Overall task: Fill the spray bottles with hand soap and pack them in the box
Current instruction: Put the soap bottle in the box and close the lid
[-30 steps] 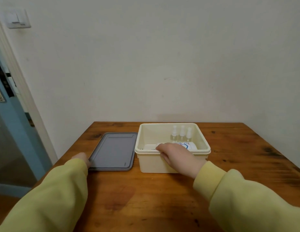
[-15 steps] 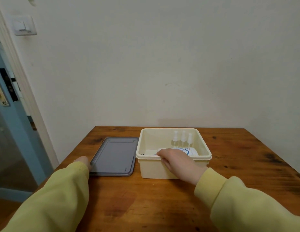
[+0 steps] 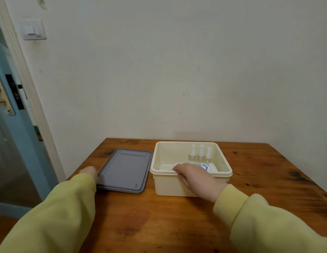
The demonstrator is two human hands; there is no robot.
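A cream plastic box (image 3: 191,186) stands open on the wooden table (image 3: 177,221). Three small clear spray bottles (image 3: 200,153) with white tops stand upright inside, against the far wall. In front of them lies a white pouch (image 3: 207,166) with blue print. My right hand (image 3: 194,177) holds the box's front rim, its fingers curled over the edge. A grey lid (image 3: 124,169) lies flat just left of the box. My left hand (image 3: 88,171) grips the lid's left edge, and my sleeve partly hides it.
The table's back edge meets a plain wall. A blue door (image 3: 11,143) and its frame stand beyond the table's left edge. A light switch (image 3: 33,31) is high on the wall. Bare wood shows to the right of the box and in front of it.
The view has tilted up a little, so the table sits lower in frame. Both hands stay where they were, on the lid and on the box rim.
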